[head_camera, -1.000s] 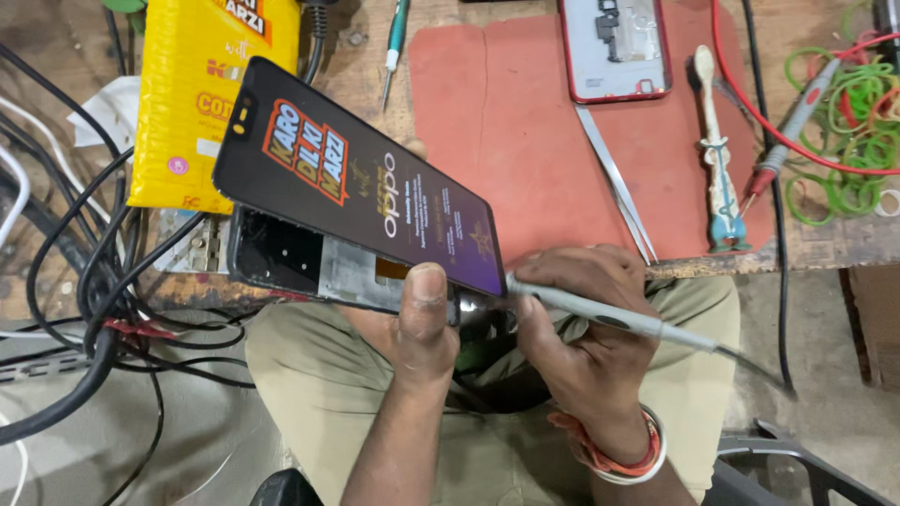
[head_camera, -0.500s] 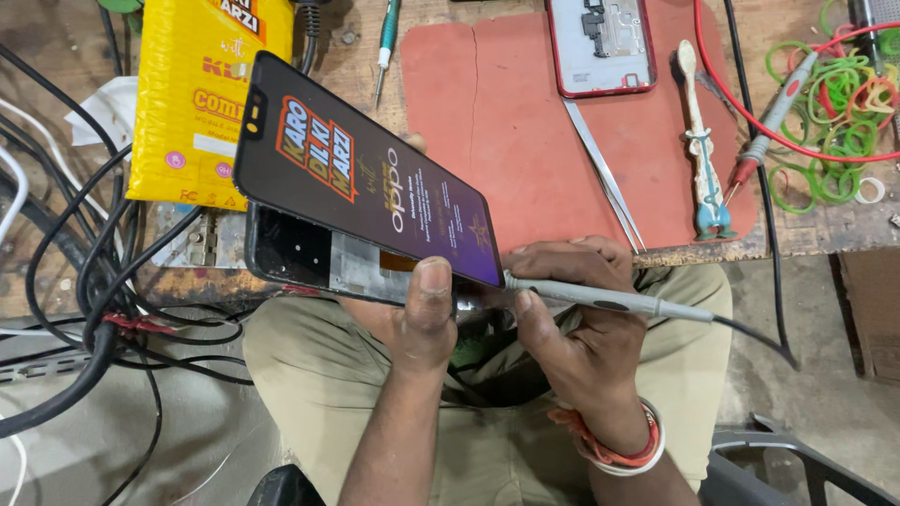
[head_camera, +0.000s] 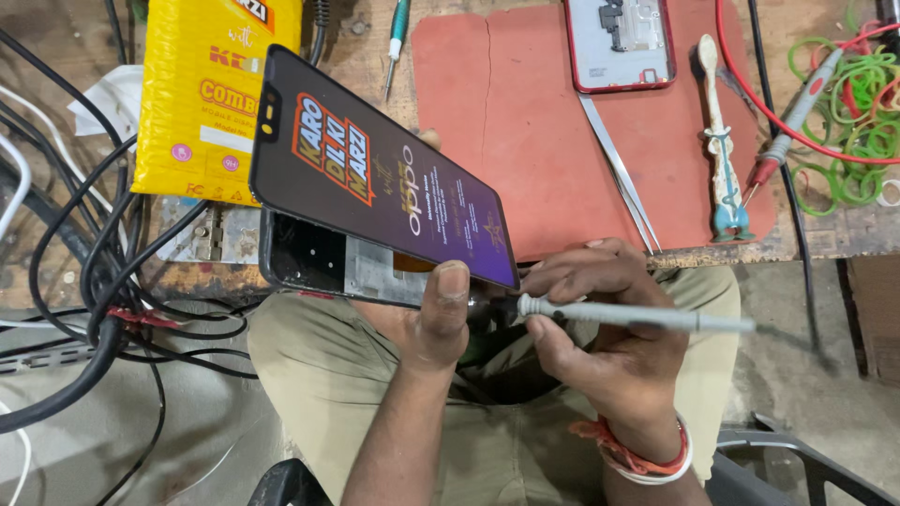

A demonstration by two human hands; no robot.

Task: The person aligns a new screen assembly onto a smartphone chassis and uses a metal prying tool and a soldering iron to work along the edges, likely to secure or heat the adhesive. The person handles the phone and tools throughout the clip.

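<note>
Holding phone (head_camera: 375, 187) w/ left hand (head_camera: 433, 319), probe (head_camera: 628, 317) in right hand (head_camera: 600, 328).

Desk (head_camera: 361, 61), worn wood: red mat (head_camera: 525, 122), yellow packet (head_camera: 206, 94), screwdriver (head_camera: 397, 33), green rubber bands (head_camera: 858, 122), black cables (head_camera: 94, 253). On the mat: red phone back (head_camera: 623, 42), tweezers (head_camera: 619, 173), white-handled tool (head_camera: 720, 141). Red-tipped probe (head_camera: 787, 126) at the mat's right edge.

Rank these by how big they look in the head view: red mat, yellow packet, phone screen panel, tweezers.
1. Red mat, largest, though partly covered.
2. Phone screen panel and yellow packet: look alike; the panel is raised toward the camera in the left hand, so unsure.
3. Tweezers, smallest.
</note>
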